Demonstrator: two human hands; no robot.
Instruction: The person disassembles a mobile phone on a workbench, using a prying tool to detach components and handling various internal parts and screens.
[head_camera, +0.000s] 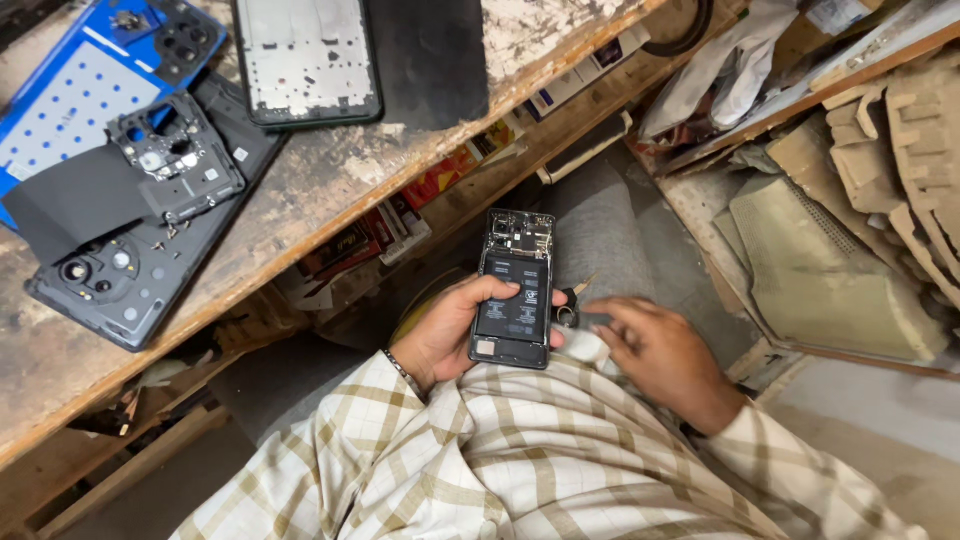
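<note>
Checked sleeves in cream and tan fill the foreground, both forearms crossing toward the middle. Left hand (445, 335): closed around an opened phone (515, 290), thumb laid across its dark battery, fingers curled behind the body; the phone stands roughly upright in the grip, its back cover off, with circuitry exposed at the top end. A beaded bracelet (405, 375) sits at the left wrist. Right hand (655, 350): blurred, fingers pinched on a small dark tool (572, 315) whose tip meets the phone's right edge; what kind of tool it is cannot be told. Phone and hands sit low over the person's lap, below the edge of the worn wooden surface (330, 190). Under that edge, a shelf holds flat printed packets (400, 220). On the surface, at left: a dark back cover (130, 290) with camera rings, a loose inner frame (175, 160) resting upon it, and a blue perforated mat (75, 95) beyond. Farther back lies a phone mid-frame (305, 60). At right, cut cardboard pieces (860, 240) are stacked.
</note>
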